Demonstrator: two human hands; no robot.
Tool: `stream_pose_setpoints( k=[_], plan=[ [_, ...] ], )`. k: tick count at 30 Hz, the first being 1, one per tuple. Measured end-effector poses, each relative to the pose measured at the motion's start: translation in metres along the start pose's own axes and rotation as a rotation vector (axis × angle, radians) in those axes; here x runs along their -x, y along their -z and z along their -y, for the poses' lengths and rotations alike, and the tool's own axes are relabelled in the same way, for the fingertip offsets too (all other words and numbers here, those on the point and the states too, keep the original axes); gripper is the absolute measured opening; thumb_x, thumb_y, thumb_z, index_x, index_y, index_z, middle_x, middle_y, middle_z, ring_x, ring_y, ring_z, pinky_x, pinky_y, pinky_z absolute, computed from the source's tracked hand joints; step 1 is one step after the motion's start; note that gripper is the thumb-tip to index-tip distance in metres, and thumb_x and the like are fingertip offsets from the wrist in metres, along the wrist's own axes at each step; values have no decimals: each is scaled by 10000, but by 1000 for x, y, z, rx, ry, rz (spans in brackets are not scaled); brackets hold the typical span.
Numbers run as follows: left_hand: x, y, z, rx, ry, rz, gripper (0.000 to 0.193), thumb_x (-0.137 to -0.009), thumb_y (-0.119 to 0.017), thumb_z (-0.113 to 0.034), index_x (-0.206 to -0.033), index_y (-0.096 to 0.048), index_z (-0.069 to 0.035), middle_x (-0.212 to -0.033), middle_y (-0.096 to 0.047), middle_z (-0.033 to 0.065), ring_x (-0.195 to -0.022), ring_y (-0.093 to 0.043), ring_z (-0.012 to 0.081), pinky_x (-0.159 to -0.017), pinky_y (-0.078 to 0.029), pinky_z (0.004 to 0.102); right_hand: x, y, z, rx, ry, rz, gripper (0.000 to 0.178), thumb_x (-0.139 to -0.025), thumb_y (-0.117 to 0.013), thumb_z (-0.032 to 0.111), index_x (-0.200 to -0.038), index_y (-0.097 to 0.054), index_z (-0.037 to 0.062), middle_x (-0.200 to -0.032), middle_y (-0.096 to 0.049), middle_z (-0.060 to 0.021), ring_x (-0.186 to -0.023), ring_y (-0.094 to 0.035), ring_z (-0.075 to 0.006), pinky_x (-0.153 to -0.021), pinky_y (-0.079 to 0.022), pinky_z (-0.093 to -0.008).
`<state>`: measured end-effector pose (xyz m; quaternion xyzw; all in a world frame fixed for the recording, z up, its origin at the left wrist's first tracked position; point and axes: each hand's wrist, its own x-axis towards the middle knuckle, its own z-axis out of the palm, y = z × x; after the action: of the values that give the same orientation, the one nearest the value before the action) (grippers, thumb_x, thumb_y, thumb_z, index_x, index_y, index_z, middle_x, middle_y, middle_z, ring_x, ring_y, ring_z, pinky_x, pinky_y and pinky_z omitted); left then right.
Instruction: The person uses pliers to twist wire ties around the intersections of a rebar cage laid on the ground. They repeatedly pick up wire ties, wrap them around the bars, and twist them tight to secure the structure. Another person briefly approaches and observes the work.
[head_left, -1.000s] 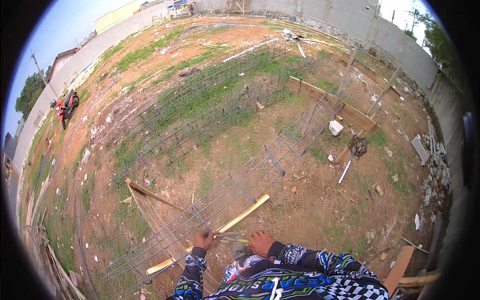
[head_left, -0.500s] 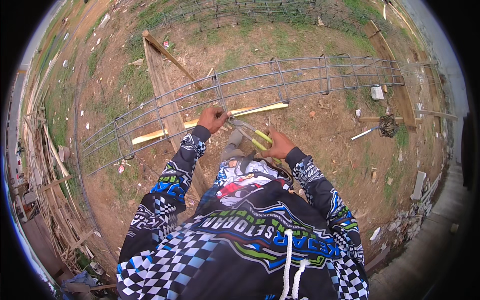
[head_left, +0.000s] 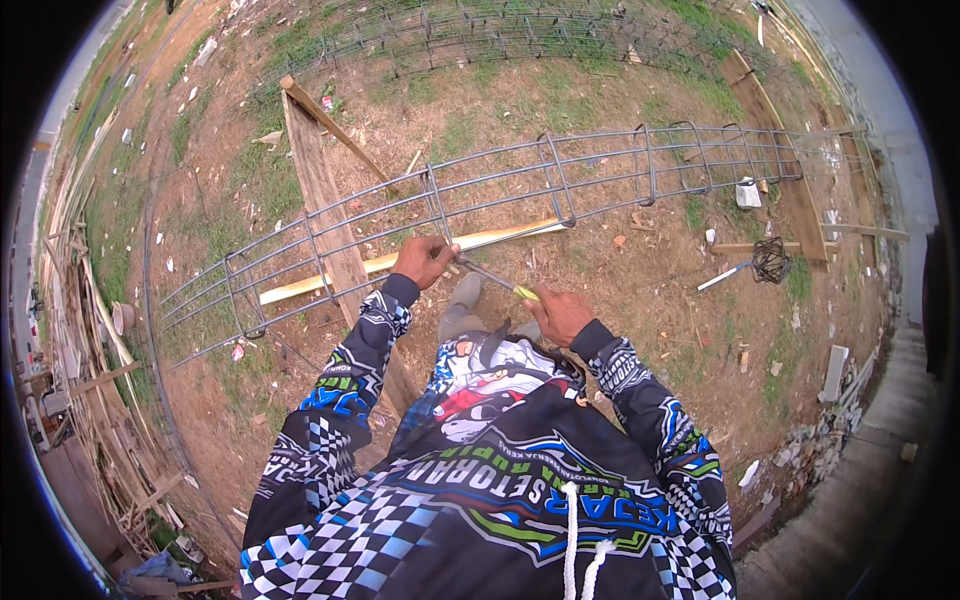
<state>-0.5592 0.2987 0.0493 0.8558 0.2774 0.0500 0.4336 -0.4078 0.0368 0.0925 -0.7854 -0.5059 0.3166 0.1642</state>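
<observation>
Left hand (head_left: pixel 425 262) pinching rebar cage (head_left: pixel 436 205) on near bar, by a stirrup. Right hand (head_left: pixel 560 314) wrapped round yellow-green handles of pincers (head_left: pixel 495 277), head at same joint. Cage crosses over wooden plank (head_left: pixel 304 140).

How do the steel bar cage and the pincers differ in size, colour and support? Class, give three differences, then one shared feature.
Size: the cage is long, spanning much of the view; the pincers are short.
Colour: the cage is grey; the pincers add yellow-green on the handle end.
Support: the cage stretches over a brown board; the pincers are held in the right hand.
Shared: both show grey metal.
</observation>
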Motion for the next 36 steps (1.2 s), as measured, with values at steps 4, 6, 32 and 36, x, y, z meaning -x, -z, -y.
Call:
stream_pose_setpoints(
  k=[4,6,32,36],
  plan=[
    [-3,0,2,-29,-28,2,396,-873,-602,-360,-769,-666,17,-545,-558,123,-497,-501,206,-518,-402,362,-7,-9,-9,-957,-396,400,482,-927,-528,445,-873,-604,-28,-649,-627,-130,-526,-624,-230,-548,-511,-351],
    [-1,2,-1,-12,-27,1,393,-873,-601,-356,-776,-666,18,-544,-555,126,-495,-498,208,-514,-398,363,-8,-11,-8,-919,-413,504,481,-812,-688,437,-934,-603,-21,-760,-652,-173,-632,-661,-264,-619,-521,-367],
    [49,-20,-43,19,-156,-538,296,-900,-629,-284,-767,-553,-31,-644,-535,68,-551,-467,177,-544,-375,339,2,-11,-6,-898,-301,350,383,-616,-873,234,-780,-635,-18,-606,-629,-65,-499,-584,-133,-470,-424,-279],
    [57,-59,-33,1103,790,2,1025,-704,-495,-830,-1304,-439,-2,-1242,-520,204,-1138,-513,336,-939,-413,482,5,2,-4,-898,-284,399,408,-609,-858,289,-807,-656,-6,-603,-638,-77,-512,-591,-156,-494,-452,-306]
  ],
)
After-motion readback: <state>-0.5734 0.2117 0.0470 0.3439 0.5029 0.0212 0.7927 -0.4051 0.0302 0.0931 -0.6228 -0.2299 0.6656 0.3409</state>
